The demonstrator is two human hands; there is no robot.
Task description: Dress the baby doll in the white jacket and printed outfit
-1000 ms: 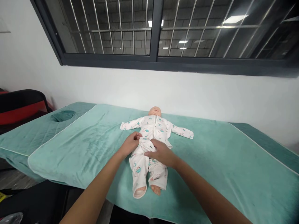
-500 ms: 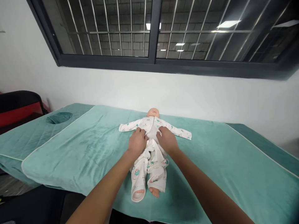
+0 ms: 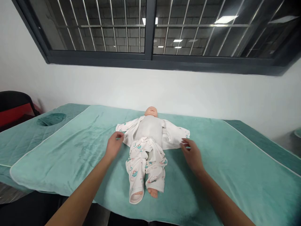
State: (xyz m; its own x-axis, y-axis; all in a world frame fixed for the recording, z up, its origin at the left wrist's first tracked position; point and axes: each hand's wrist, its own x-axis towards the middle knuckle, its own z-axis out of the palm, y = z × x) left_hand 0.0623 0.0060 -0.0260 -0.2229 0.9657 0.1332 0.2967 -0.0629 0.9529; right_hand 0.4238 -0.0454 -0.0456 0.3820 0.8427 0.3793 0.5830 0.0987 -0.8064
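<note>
Chair point(image 3: 16, 114) is seen beside the bed point(image 3: 223, 157). One flap of the opened jacket point(image 3: 172, 135) is met by the left hand point(image 3: 121, 135), fingers curled; between lies the doll point(image 3: 149, 127), face-up; the other is met by the right hand point(image 3: 182, 143), loosely bent. Whether either flap is pinched cannot be told.

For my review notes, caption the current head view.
Left hand and right hand at the edges of the open jacket on a doll lying on a green sheet.

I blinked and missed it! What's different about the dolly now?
The shirt has opened out to both sides, showing the pale tummy of the doll. The left hand and right hand moved outward from the trousers to the shirt's edges; whether they grip is unclear. The doll still lies face up.
</note>
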